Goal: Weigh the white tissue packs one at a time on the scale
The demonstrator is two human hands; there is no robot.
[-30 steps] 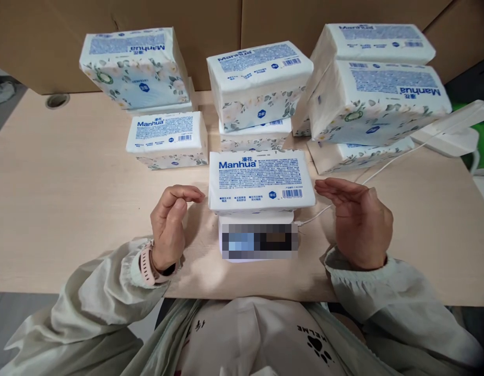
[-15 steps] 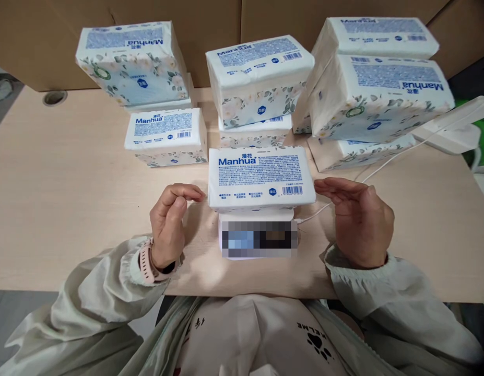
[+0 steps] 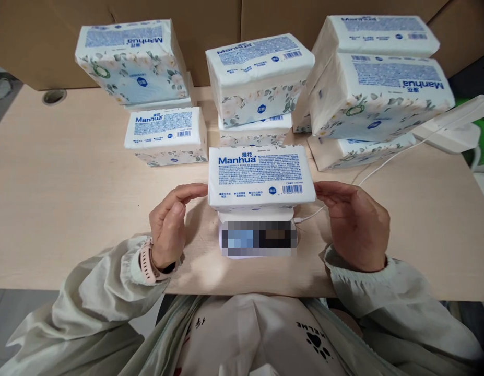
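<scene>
A white Manhua tissue pack [image 3: 261, 175] with blue print rests on a small white-and-lilac device [image 3: 242, 256], whose front panel is blurred out. My left hand [image 3: 169, 222], a pink watch band at its wrist, is at the pack's left side with fingers stretched out and fingertips at its edge. On the opposite side, my right hand [image 3: 355, 222] reaches in the same way, its fingertips against or very near the pack. Neither hand is wrapped round it. A white cable [image 3: 310, 214] plugs into the device's right side.
Behind stand more tissue packs: a left stack [image 3: 136, 68] with a lower pack [image 3: 165, 133] before it, a middle stack [image 3: 261, 78], and a right stack [image 3: 382, 94]. A white power strip [image 3: 445, 133] lies at the right. Cardboard [image 3: 195, 31] backs the wooden table [image 3: 69, 198].
Both hands have moved slightly inward, narrowing the small gaps between their fingertips and the pack's sides. The pack on the device has stayed in place.
</scene>
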